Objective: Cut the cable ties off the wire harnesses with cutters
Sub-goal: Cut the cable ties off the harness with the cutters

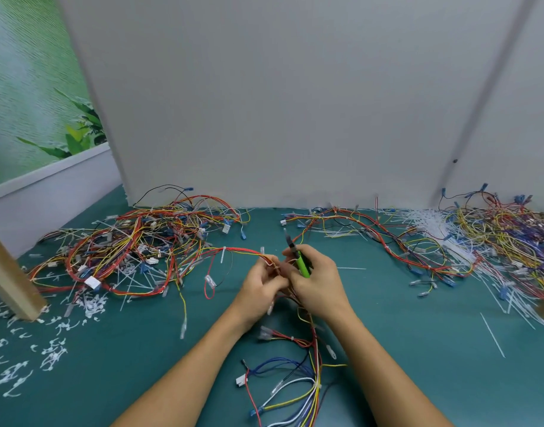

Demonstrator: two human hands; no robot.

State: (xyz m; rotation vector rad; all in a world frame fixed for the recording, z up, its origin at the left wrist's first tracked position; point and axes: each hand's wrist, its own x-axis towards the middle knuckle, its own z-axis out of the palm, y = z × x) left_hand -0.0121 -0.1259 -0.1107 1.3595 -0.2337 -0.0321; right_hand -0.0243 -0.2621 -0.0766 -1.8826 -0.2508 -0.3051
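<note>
At the middle of the green table my left hand (261, 288) grips a wire harness (307, 349) of red, yellow, blue and white wires that trails down toward me. My right hand (318, 285) holds green-handled cutters (298, 257), jaws pointing up and away from the bundle, and its fingers also touch the wires between the two hands. A white cable tie (223, 255) sits on the red strand leading left from my left hand. Where exactly the fingers meet the bundle is hidden.
A big tangle of harnesses (135, 241) lies at the back left, another pile (495, 238) with loose white ties at the back right. Cut tie scraps (49, 349) litter the left front. A wooden post (12, 278) stands at the left edge, a grey wall behind.
</note>
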